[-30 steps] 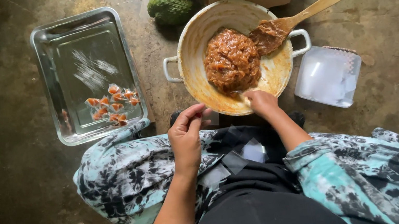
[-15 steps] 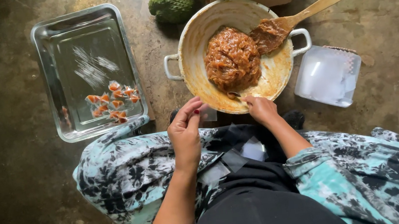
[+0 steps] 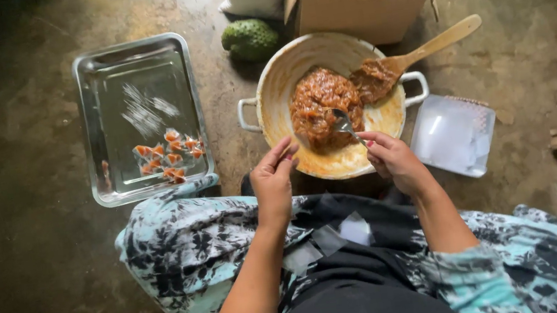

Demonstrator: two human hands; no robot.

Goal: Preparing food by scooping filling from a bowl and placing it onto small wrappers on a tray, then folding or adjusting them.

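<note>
my right hand grips a spoon in the paste; left hand loose, empty; few wrapped pieces on the tray; most paste remains

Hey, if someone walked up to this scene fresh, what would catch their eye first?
Probably the wide cream pan in the middle of the floor, holding a mound of brown-orange paste with a wooden spatula resting in it. The right hand dips a metal spoon into the paste, while the left hand hovers at the pan's near rim. To the left, a shiny metal tray carries small orange wrapped pieces.
</note>
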